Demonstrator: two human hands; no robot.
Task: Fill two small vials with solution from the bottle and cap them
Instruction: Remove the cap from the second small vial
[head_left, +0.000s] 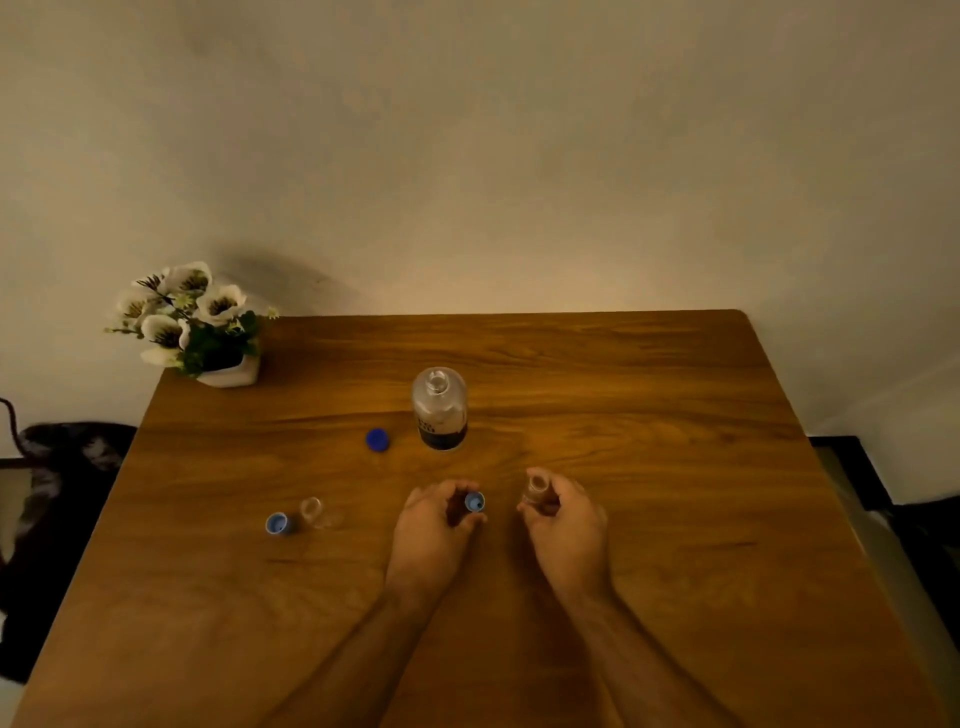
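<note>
1. Small vial (536, 488) held upright in right hand (563, 519), fingers curled round its body, mouth open and facing up; probably kept vertical to avoid spilling. Fill level not legible in dim light.
2. Light-blue vial cap (474, 502) pinched at fingertips of left hand (434, 525), open side up, just beside the held vial but not touching it. Judged: capping step about to start.
3. Second vial (312, 511) standing on tabletop (675, 467) to the left, uncapped, apparently empty; its cap (277, 523) lying just beside it, hollow side up, likely left within easy reach.
4. Bottle (440, 408) upright behind both hands, mouth open, dark label low on body; liquid level unclear. Dark-blue bottle cap (377, 439) resting near its left.
5. Potted flowers (192, 325) at far left corner, well apart from work.
</note>
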